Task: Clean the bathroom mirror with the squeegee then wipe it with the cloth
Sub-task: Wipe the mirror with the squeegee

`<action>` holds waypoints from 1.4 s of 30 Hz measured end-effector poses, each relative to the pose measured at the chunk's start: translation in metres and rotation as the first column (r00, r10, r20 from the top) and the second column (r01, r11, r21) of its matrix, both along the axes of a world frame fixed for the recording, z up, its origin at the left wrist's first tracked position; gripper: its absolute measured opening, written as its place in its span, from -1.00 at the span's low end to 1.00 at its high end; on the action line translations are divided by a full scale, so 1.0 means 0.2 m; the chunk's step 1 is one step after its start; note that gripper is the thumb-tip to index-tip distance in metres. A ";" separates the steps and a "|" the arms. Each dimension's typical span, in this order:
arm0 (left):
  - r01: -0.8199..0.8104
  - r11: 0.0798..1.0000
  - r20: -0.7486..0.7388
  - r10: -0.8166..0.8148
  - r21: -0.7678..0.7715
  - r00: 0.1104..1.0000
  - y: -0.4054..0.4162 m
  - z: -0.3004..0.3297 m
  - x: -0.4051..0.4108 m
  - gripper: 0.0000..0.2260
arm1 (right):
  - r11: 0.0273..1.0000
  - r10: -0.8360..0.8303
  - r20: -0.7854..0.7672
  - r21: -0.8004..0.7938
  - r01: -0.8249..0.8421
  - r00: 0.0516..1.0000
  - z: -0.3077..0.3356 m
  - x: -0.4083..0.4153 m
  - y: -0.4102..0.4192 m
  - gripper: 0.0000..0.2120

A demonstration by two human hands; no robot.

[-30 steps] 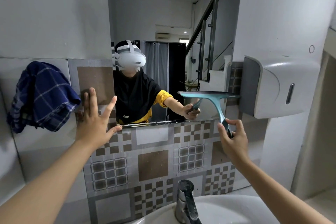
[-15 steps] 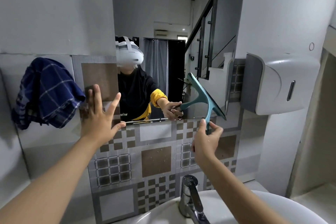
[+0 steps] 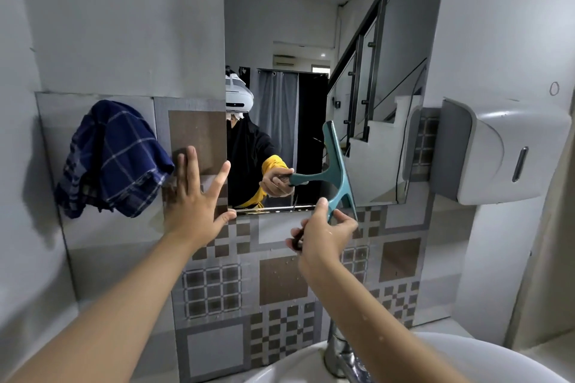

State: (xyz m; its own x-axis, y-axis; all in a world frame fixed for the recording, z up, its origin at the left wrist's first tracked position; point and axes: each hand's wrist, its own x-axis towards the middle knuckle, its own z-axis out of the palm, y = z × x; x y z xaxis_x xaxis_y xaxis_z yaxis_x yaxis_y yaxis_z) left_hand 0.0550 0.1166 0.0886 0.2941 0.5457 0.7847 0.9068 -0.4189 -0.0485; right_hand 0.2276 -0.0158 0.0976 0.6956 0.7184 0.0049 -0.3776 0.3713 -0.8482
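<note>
The mirror [image 3: 280, 25] hangs on the wall above a band of patterned tiles. A teal squeegee [image 3: 337, 171] stands with its blade nearly upright against the lower right part of the glass. My right hand [image 3: 326, 233] is shut on its handle, just below the mirror's bottom edge. My left hand [image 3: 196, 199] is flat with fingers spread on the tiled wall, beside the mirror's lower left corner. A dark blue checked cloth [image 3: 112, 158] hangs on the wall to the left of that hand.
A grey and white dispenser [image 3: 497, 149] juts from the wall right of the mirror. A chrome tap [image 3: 339, 354] and a white basin [image 3: 435, 361] sit below my right arm. Patterned tiles [image 3: 280, 286] carry water drops.
My right hand moved left and turned the squeegee from blade horizontal to nearly upright. The view shifted slightly. My left hand stayed pressed on the tiles.
</note>
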 end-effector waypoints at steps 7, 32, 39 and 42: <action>-0.012 1.000 -0.057 0.013 0.025 0.998 -0.03 0.02 -0.03 -0.20 | 0.995 0.073 0.103 0.067 -0.080 0.992 0.04 -0.27 0.04 -0.82; 0.032 0.998 -0.102 -0.037 -0.053 0.994 0.01 0.04 -0.15 -0.04 | 0.995 -0.091 0.800 0.098 0.020 0.593 -0.43 0.04 0.06 -0.78; 0.035 0.998 -0.099 -0.041 -0.055 0.994 0.01 0.03 -0.15 -0.05 | 0.994 -0.086 0.778 0.106 0.005 0.622 -0.49 0.04 0.07 -0.80; 0.035 0.998 -0.101 -0.040 -0.051 0.994 0.01 0.04 -0.15 -0.05 | 0.993 -0.097 0.783 0.116 0.008 0.614 -0.50 0.04 0.06 -0.79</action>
State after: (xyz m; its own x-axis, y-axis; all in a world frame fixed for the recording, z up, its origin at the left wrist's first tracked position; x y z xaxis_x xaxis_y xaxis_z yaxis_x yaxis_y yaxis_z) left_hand 0.0244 0.1184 0.0958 0.3923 0.5695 0.7223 0.8816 -0.4567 -0.1187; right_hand 0.2355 -0.0035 -0.0020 0.4293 0.6460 0.6312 0.4409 0.4601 -0.7707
